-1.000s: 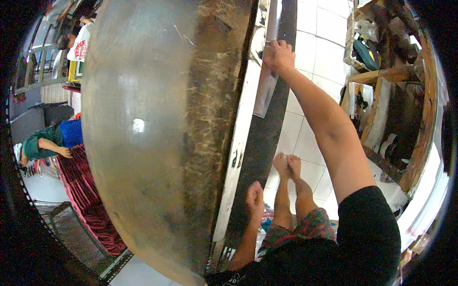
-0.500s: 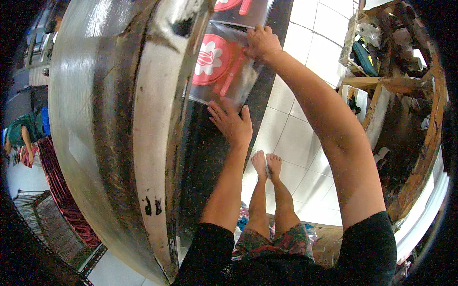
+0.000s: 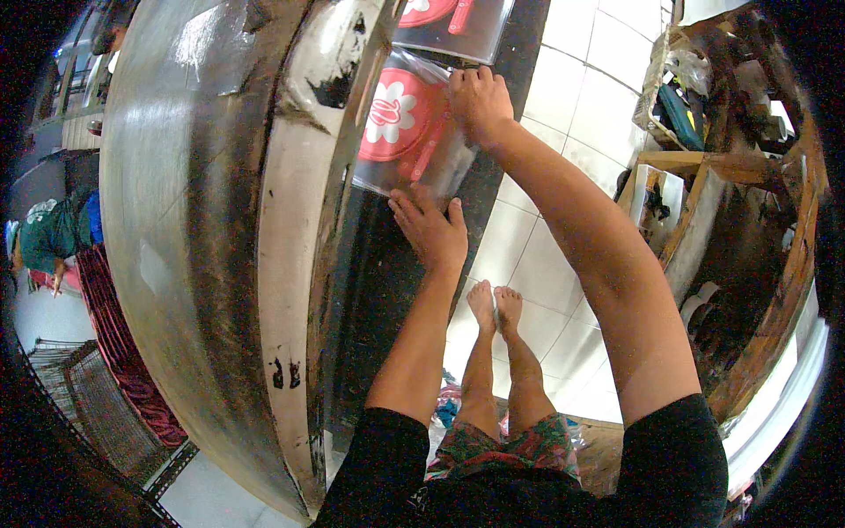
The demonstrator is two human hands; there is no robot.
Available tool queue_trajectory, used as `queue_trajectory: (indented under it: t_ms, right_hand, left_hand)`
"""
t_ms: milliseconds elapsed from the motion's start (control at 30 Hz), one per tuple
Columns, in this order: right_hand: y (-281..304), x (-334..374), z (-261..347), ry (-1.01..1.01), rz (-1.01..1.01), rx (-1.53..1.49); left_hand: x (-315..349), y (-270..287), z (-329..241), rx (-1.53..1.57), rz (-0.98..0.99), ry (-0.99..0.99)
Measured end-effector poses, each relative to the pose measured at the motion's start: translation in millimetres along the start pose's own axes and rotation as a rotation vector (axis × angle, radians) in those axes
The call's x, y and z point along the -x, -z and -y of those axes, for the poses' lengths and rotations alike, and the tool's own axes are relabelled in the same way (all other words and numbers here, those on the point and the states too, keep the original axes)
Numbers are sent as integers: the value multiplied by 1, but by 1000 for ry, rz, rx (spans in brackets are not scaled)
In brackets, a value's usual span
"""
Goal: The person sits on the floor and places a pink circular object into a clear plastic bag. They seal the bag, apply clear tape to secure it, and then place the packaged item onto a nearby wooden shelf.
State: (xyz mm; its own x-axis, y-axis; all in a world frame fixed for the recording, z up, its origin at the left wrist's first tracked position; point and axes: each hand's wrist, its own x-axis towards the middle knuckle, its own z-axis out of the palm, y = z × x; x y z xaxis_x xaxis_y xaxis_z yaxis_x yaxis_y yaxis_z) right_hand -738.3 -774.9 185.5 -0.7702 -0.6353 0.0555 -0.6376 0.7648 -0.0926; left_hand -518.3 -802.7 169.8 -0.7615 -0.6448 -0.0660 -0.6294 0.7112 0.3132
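A clear plastic bag (image 3: 437,180), printed with a red disc, a white flower shape and a red strip, lies flat on a dark ledge. My left hand (image 3: 431,231) rests at its near edge, fingers stretched out and thumb apart, fingertips on the plastic. At the bag's far right corner is my right hand (image 3: 482,104), its fingers bent and close together over the edge; the fingertips are partly hidden. Just beyond lies a second clear bag (image 3: 471,42) with the same red print, cut off by the top of the view.
A long pale beam (image 3: 295,264) and a broad shiny curved surface (image 3: 150,220) stand left of the ledge. Wooden shelves (image 3: 695,220) with a basket (image 3: 647,110) are at the right. A person in green (image 3: 53,238) is at far left. White floor tiles (image 3: 550,290) lie below.
My right hand has come slightly nearer along the bag's right edge, with its fingers more bent. My left hand stays at the near edge. The view has shifted a little.
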Motion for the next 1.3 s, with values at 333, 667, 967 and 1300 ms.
queue_trajectory:
  t_ms: [333, 667, 967, 1300]
  right_hand:
    - [15, -5, 6, -12, 45, -18]
    - [10, -2, 12, 19, 52, -42]
    - [10, -4, 15, -48, 47, -464]
    - [122, 60, -11, -256, 426, -1303]
  left_hand:
    - [-1, 1, -1, 1, -11, -7]
    - [0, 1, 0, 8, -12, -7]
    - [-2, -2, 7, 102, -31, -30]
    - [21, 64, 47, 1428, 54, 803]
